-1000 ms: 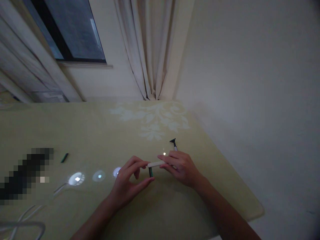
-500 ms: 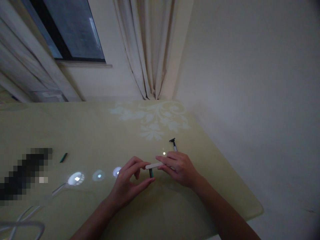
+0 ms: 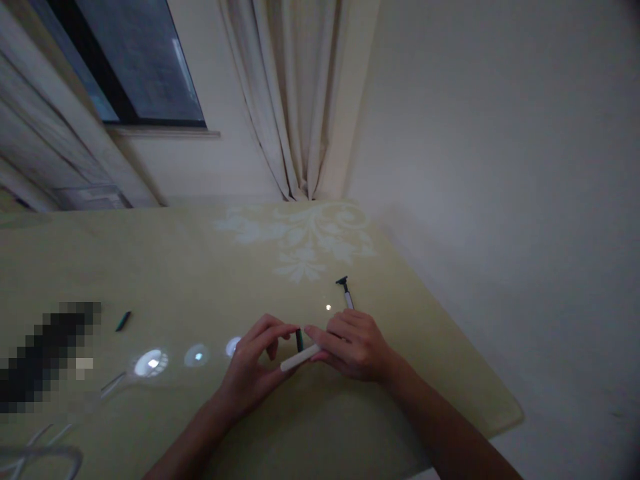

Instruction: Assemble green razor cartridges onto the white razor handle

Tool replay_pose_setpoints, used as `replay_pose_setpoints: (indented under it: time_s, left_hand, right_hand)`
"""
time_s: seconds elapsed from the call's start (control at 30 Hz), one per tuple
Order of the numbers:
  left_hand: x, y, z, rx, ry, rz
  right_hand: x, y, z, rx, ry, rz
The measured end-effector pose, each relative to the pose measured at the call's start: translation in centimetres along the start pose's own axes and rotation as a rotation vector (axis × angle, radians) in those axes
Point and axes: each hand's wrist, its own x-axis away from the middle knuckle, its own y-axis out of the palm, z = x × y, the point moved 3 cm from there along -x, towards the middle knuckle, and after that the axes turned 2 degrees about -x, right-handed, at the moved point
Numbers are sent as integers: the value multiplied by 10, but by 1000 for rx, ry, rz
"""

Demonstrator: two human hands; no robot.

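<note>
My left hand pinches a small black and green razor cartridge upright between thumb and forefinger. My right hand is closed on a pale flat stick with a rounded end, which slants down-left across the cartridge's lower end and my left thumb. Its other end is hidden in the right hand. Just beyond the right hand, a razor with a dark head and light handle lies on the table, its lower part hidden by that hand. A similar dark green cartridge lies apart on the left.
The yellowish glossy table has a white floral pattern and light reflections. Grey cables loop at the lower left, near a blurred-out dark object. A wall borders the right table edge; curtains and a window are behind.
The pale stick has swung from the upper end of the cartridge to its lower end and tilts more steeply. My right hand has shifted slightly downward; the left keeps its pinch.
</note>
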Motion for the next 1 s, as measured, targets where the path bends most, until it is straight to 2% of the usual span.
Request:
replay_pose_setpoints:
  time_s: [0.17,0.3,0.6,1.0]
  left_hand:
    - [-2,-11,-1,-51,-28,78]
    - [-3,-14,1,-48,-31,105]
    - [-3,-9,7,-43,-11,81]
    - [-1,-6,4,-50,-16,53]
  right_hand:
    - [3,-8,15,47,122,50]
    - [4,-8,20,34,164,56]
    - [4,-2,18,19,160,43]
    - [2,2,12,-21,152,-1]
